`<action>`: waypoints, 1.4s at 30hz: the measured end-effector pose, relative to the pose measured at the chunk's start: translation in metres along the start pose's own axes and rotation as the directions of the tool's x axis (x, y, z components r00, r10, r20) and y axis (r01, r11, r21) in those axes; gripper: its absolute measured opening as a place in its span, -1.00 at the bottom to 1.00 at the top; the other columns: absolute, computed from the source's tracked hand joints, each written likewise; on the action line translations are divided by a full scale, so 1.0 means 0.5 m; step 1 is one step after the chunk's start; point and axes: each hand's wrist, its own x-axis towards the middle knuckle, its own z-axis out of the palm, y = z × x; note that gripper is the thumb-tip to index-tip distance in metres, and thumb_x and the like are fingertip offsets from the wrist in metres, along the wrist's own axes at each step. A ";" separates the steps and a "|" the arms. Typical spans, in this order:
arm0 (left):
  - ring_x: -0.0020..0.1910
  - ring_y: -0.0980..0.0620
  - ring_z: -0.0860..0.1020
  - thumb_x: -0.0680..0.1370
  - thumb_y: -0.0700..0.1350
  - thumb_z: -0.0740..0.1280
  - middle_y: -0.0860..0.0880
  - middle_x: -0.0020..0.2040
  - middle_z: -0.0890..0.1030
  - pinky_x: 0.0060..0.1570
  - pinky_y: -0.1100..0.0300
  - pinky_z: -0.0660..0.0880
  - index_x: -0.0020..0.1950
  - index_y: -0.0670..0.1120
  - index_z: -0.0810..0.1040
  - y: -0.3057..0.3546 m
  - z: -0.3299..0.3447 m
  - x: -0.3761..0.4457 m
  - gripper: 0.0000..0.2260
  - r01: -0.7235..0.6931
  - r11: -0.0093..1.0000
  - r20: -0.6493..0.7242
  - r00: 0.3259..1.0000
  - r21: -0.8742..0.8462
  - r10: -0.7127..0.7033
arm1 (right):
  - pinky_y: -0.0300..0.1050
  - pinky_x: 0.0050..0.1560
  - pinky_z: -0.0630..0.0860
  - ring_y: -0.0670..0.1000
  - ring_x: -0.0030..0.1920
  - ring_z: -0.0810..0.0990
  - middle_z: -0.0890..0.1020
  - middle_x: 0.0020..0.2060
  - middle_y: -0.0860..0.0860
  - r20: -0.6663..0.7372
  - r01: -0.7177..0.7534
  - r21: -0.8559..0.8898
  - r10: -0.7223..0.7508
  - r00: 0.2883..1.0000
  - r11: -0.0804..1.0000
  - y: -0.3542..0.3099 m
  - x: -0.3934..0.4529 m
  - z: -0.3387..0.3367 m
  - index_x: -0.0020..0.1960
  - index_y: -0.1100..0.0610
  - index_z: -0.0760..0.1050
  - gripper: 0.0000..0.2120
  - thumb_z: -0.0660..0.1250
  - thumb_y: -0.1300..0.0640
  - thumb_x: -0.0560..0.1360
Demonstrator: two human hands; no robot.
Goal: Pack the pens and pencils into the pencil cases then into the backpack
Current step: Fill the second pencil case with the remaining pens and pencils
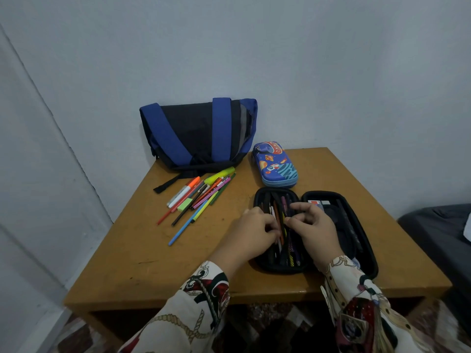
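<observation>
A black pencil case [339, 200] lies open flat on the wooden table [142, 266], its left half holding several pens and pencils [285, 212]. My left hand [252, 231] and my right hand [314, 225] both rest over that left half, fingers curled and pinching at the pens inside. A loose pile of pens, markers and pencils [198, 200] lies to the left. A closed blue space-print pencil case [275, 163] sits behind the black one. The blue and black backpack [196, 135] leans against the wall at the back.
A light green eraser [184, 205] lies among the loose pens. The backpack's black strap [168, 184] trails onto the table. A dark grey seat [443, 225] stands to the right of the table. The wall is close behind and to the left.
</observation>
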 end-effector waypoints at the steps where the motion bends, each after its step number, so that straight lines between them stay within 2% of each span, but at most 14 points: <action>1: 0.17 0.04 0.36 0.57 0.00 0.31 0.03 0.04 0.42 0.15 0.04 0.42 -0.04 0.06 0.57 0.000 0.001 -0.001 -0.94 -0.010 1.000 -0.015 1.000 0.002 0.010 | -0.19 -0.18 0.53 -0.05 -0.27 0.62 0.58 -0.34 0.03 0.000 0.002 0.000 -0.002 1.000 1.000 -0.001 0.000 0.000 0.10 0.09 0.53 -0.75 0.40 0.30 0.47; 3: 0.11 0.05 0.38 0.55 -0.04 0.32 0.05 -0.01 0.44 0.10 0.05 0.46 -0.07 0.05 0.51 -0.002 0.002 -0.003 -0.99 -0.018 1.000 -0.054 0.998 -0.007 0.018 | -0.16 -0.15 0.56 -0.01 -0.25 0.63 0.59 -0.33 0.05 0.001 0.004 -0.001 -0.004 1.000 1.000 -0.001 -0.001 0.000 0.10 0.08 0.53 -0.76 0.41 0.30 0.47; 7: -0.05 0.07 0.45 0.52 -0.14 0.28 0.09 -0.09 0.46 -0.03 0.01 0.54 -0.08 0.07 0.43 -0.007 0.007 -0.001 -0.90 -0.017 0.998 -0.126 0.992 -0.055 0.010 | -0.04 -0.07 0.57 0.05 -0.21 0.62 0.59 -0.32 0.06 -0.006 0.009 -0.014 -0.009 1.000 1.000 0.001 -0.001 0.001 0.08 0.06 0.54 -0.76 0.42 0.28 0.46; 10: -0.17 0.09 0.51 0.55 -0.13 0.24 0.12 -0.09 0.47 -0.12 0.01 0.58 -0.06 0.12 0.43 -0.014 0.010 -0.001 -0.87 0.012 0.989 -0.173 0.984 -0.145 -0.038 | -0.06 -0.08 0.56 0.03 -0.24 0.61 0.58 -0.33 0.05 -0.008 0.006 -0.015 -0.006 1.000 1.000 0.001 0.000 0.001 0.07 0.06 0.54 -0.77 0.42 0.27 0.46; 14: -0.18 0.16 0.52 0.59 -0.07 0.21 0.15 -0.06 0.49 -0.18 0.07 0.60 0.02 0.18 0.45 -0.039 0.006 0.000 -0.87 0.071 0.974 -0.297 0.945 -0.217 -0.135 | -0.12 -0.11 0.56 0.00 -0.25 0.62 0.58 -0.33 0.04 -0.002 -0.007 -0.008 0.007 1.000 1.000 -0.001 0.000 0.001 0.09 0.07 0.54 -0.77 0.41 0.28 0.47; 16: -0.10 0.16 0.51 0.59 -0.10 0.22 0.12 0.00 0.49 -0.09 0.10 0.58 0.12 0.11 0.49 -0.059 -0.003 0.007 -0.84 0.102 0.985 -0.373 0.916 -0.140 -0.148 | -0.14 -0.11 0.55 0.00 -0.24 0.62 0.57 -0.33 0.04 -0.005 -0.010 -0.012 0.010 1.000 1.000 -0.001 0.001 0.001 0.08 0.06 0.54 -0.77 0.41 0.27 0.47; 20: 0.30 0.00 0.36 0.60 -0.18 0.20 -0.03 0.28 0.46 0.26 0.09 0.41 0.33 -0.09 0.47 -0.114 -0.017 0.024 -0.70 0.205 0.971 -0.481 0.868 0.123 -0.122 | -0.17 -0.11 0.52 -0.02 -0.24 0.62 0.57 -0.33 0.04 0.001 -0.014 -0.008 0.014 1.000 1.000 -0.002 0.001 0.001 0.08 0.06 0.53 -0.77 0.41 0.27 0.47; 24: 0.55 -0.09 0.07 0.65 -0.14 0.12 -0.14 0.55 0.18 0.50 -0.01 0.10 0.52 -0.14 0.23 -0.156 -0.015 0.040 -0.58 0.285 0.903 -0.412 0.901 0.320 -0.138 | -0.28 -0.18 0.48 -0.08 -0.28 0.61 0.55 -0.34 0.03 0.005 -0.015 -0.005 0.015 1.000 1.000 -0.004 -0.001 0.001 0.08 0.06 0.53 -0.77 0.40 0.28 0.48; 26: 0.58 -0.07 -0.07 0.67 -0.05 0.06 -0.14 0.59 0.04 0.54 -0.04 -0.07 0.57 -0.12 0.12 -0.167 -0.014 0.048 -0.53 0.299 0.882 -0.362 0.918 0.364 -0.161 | -0.28 -0.19 0.47 -0.10 -0.29 0.60 0.55 -0.35 0.02 0.004 -0.012 -0.007 0.012 1.000 1.000 -0.004 -0.001 0.001 0.08 0.07 0.53 -0.77 0.40 0.29 0.48; 30: 0.57 -0.08 -0.14 0.68 0.06 0.00 -0.14 0.60 -0.02 0.51 -0.11 -0.20 0.59 -0.10 0.05 -0.170 -0.020 0.062 -0.49 0.326 0.871 -0.292 0.930 0.369 -0.224 | -0.26 -0.15 0.47 -0.07 -0.27 0.59 0.54 -0.35 0.04 0.007 -0.006 -0.013 0.007 1.000 1.000 -0.003 -0.001 0.001 0.09 0.09 0.53 -0.78 0.40 0.29 0.48; 33: 0.57 -0.10 -0.03 0.68 0.05 -0.01 -0.13 0.58 0.10 0.51 -0.16 -0.17 0.57 -0.11 0.11 -0.167 -0.023 0.065 -0.51 0.304 0.872 -0.244 0.944 0.383 -0.221 | -0.24 -0.12 0.46 -0.08 -0.28 0.59 0.54 -0.36 0.03 0.005 0.000 -0.015 0.000 1.000 1.000 -0.003 0.000 0.001 0.08 0.09 0.54 -0.78 0.41 0.28 0.47; 36: 0.53 -0.08 0.13 0.67 0.03 0.02 -0.11 0.52 0.25 0.52 -0.16 -0.06 0.53 -0.11 0.21 -0.164 -0.019 0.058 -0.55 0.266 0.880 -0.294 0.944 0.395 -0.153 | -0.22 -0.10 0.46 -0.04 -0.26 0.59 0.55 -0.35 0.05 0.007 0.002 -0.014 -0.002 1.000 1.000 -0.004 -0.001 0.002 0.08 0.09 0.54 -0.78 0.41 0.27 0.47; 40: 0.57 -0.10 -0.05 0.67 0.05 0.00 -0.14 0.58 0.08 0.53 -0.10 -0.11 0.57 -0.12 0.12 -0.167 -0.016 0.053 -0.51 0.292 0.861 -0.325 0.932 0.417 -0.159 | -0.13 -0.05 0.53 0.04 -0.20 0.64 0.57 -0.31 0.09 0.010 -0.009 -0.007 0.009 1.000 1.000 -0.004 -0.001 0.001 0.08 0.07 0.53 -0.77 0.41 0.27 0.47; 42: 0.56 -0.11 0.01 0.67 0.04 0.00 -0.14 0.56 0.16 0.53 -0.09 -0.09 0.55 -0.13 0.17 -0.167 -0.015 0.051 -0.52 0.294 0.867 -0.328 0.930 0.402 -0.164 | -0.11 -0.03 0.54 0.07 -0.18 0.64 0.57 -0.30 0.10 0.010 -0.005 -0.009 0.005 1.000 1.000 -0.003 -0.001 0.001 0.08 0.06 0.53 -0.77 0.41 0.27 0.47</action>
